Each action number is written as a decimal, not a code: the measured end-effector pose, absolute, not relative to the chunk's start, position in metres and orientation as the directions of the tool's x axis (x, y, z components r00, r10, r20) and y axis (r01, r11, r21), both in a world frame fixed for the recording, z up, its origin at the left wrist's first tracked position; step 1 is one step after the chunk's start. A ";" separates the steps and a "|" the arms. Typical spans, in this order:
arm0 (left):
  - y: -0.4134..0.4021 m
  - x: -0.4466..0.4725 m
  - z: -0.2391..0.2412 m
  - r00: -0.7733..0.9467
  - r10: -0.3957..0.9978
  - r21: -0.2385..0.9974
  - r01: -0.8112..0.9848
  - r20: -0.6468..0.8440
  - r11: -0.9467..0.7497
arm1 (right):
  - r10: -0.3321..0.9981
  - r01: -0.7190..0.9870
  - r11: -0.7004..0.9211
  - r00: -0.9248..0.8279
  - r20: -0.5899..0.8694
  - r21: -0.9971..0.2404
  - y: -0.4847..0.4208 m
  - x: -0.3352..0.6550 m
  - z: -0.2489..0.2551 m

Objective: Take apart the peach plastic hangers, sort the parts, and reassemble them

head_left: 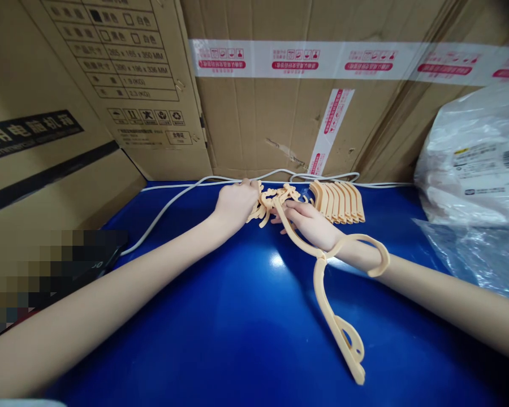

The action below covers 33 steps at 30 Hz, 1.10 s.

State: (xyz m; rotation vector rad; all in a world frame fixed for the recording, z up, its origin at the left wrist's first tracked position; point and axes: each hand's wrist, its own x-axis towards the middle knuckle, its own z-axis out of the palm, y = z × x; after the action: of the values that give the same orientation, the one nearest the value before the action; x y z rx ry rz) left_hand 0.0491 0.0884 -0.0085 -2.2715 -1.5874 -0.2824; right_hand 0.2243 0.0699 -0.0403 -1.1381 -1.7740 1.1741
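My left hand [234, 204] is closed over the left side of a tangled cluster of peach plastic hangers [275, 200] at the back of the blue table [220, 328]. My right hand [309, 223] rests on the cluster's right side with its fingers curled on the pieces. One long peach hanger [326, 282] runs from the cluster toward me, and its hook loops around my right wrist. Just right of my hands lies a neat row of several peach hanger pieces [339, 200].
Cardboard boxes [280, 113] wall the back and left side. A white cable [173, 200] runs along the table's back edge. Plastic bags [475, 164] sit at the right, with clear film [479, 254] below. A dark blurred object [68, 265] lies at the left.
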 end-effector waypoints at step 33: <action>0.026 0.073 -0.015 0.355 0.935 0.993 -0.107 -0.006 0.047 | 0.937 0.236 0.331 0.030 0.348 -0.913 0.076 0.228 -0.007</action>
State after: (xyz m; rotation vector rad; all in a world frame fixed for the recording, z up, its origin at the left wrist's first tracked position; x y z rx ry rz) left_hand 0.0735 0.0257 -0.0149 -3.0973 -2.1522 -2.3976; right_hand 0.2284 0.0763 -0.0072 -1.1355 -1.4639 0.7780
